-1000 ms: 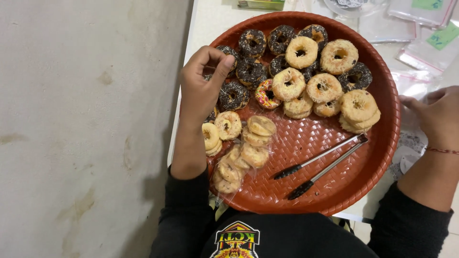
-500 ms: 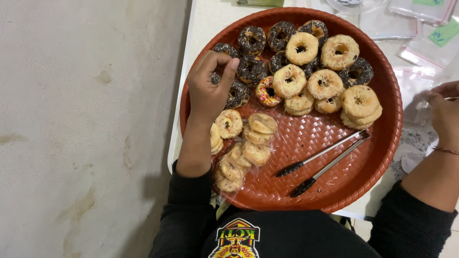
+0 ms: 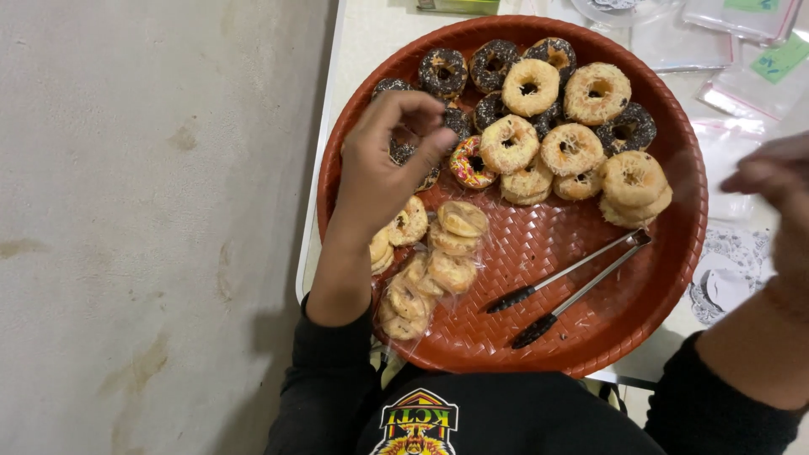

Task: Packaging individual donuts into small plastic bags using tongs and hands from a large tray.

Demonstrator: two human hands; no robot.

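Small chocolate doughnuts (image 3: 444, 72) with pale sprinkles are lying flat in a cluster at the far left of the round red woven tray (image 3: 666, 278). The left hand (image 3: 383, 168) is hovering over them, fingers bent down, hiding some.

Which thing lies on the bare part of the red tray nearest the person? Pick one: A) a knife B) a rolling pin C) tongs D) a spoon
C: metal tongs with black grips lie on the red tray, below the doughnuts and right of the clear bag of doughnuts.
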